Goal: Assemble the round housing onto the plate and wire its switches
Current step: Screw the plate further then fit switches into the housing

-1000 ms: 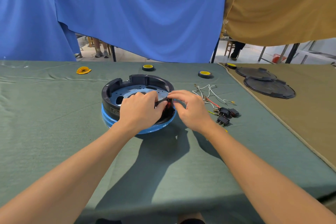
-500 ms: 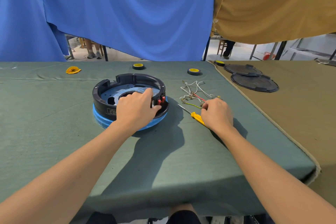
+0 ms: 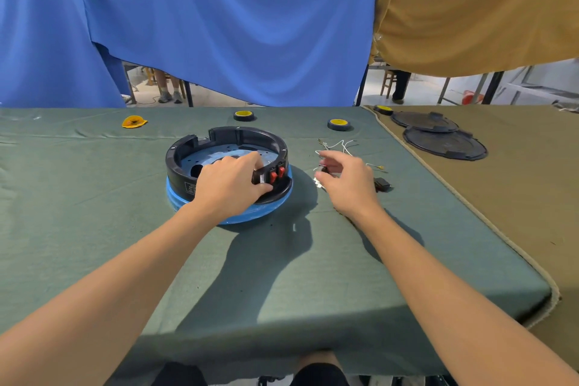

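The black round housing (image 3: 225, 135) sits on the blue plate (image 3: 250, 216) in the middle of the green table. Two red switches (image 3: 277, 175) are set in its near right wall. My left hand (image 3: 228, 185) grips the housing's near rim just left of those switches, fingers hooked inside. My right hand (image 3: 347, 185) hovers right of the housing and pinches a small dark and red switch (image 3: 324, 167) with white wire hanging from it. Loose white wires (image 3: 341, 145) lie behind that hand. One black switch (image 3: 382, 184) lies on the cloth at its right.
Two yellow-topped tape rolls (image 3: 243, 115) (image 3: 338, 124) and an orange piece (image 3: 134, 121) lie near the table's far edge. Black round lids (image 3: 445, 147) rest on the tan cloth at the right. Blue and tan curtains hang behind.
My right hand left the housing's switches, reached down to the wire pile on the right, then rose holding a small wired switch. My left hand stayed on the housing rim.
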`<state>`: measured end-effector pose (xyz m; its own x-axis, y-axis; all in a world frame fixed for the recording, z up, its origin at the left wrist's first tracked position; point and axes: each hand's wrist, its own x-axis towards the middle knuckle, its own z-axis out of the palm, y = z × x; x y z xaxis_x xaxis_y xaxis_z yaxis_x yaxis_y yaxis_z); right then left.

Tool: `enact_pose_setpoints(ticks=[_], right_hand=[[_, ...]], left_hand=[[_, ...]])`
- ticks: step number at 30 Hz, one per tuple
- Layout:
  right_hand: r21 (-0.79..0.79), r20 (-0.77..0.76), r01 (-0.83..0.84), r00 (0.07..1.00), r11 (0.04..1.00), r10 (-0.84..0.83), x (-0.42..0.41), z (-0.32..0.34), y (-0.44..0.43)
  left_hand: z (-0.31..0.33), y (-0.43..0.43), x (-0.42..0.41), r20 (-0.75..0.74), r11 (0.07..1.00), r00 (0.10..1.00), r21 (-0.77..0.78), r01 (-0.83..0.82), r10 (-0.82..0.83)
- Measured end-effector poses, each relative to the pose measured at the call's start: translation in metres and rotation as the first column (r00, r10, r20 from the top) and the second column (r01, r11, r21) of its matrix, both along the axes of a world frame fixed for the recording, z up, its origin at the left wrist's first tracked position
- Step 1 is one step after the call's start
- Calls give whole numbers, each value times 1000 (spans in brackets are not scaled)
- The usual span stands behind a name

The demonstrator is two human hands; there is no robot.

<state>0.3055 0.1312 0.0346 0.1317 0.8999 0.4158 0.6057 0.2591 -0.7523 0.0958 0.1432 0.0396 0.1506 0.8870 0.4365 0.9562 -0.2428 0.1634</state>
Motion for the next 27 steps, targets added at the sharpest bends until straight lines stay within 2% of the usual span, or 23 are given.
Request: enact_pose_setpoints(ticks=[2, 5, 8, 10, 12, 16, 18, 23, 25, 27], right_hand=[[-14, -142, -100, 985, 995, 97, -12, 0, 0], [-19, -276, -182, 946, 983, 170, -24, -1, 2], [-28, -477, -260, 852, 965, 215, -33, 1, 4], [-31, -551, -282, 805, 959, 219, -38, 3, 4], [-41, -574, -299, 788, 953, 222, -40, 4, 4], [-46, -574, -333, 780, 942, 248, -45, 6, 5], [-37, -566, -327, 785, 944, 250, -48, 6, 6], [-37, -524, -338, 808, 940, 270, -52, 11, 6], [-30, -485, -335, 828, 942, 279, -50, 14, 5], [-9, -545, -410, 767, 912, 340, -48, 19, 2]], left_hand=[[2, -1, -2, 2, 999, 1000, -16, 31, -30], [6, -2, -7, 11, 998, 998, -41, 55, -55], [10, -2, -12, 33, 994, 997, -86, 72, -70], [12, -2, -14, 74, 987, 993, -123, 100, -92], [13, -3, -16, 117, 983, 987, -132, 125, -110], [10, -5, -14, 55, 988, 989, -57, 144, -141], [9, -7, -13, 129, 977, 970, -25, 210, -205], [12, -14, -9, 118, 909, 915, 217, 356, -386], [15, -16, -7, 193, 905, 895, 235, 356, -402], [18, -16, -5, 325, 910, 854, 225, 347, -406]])
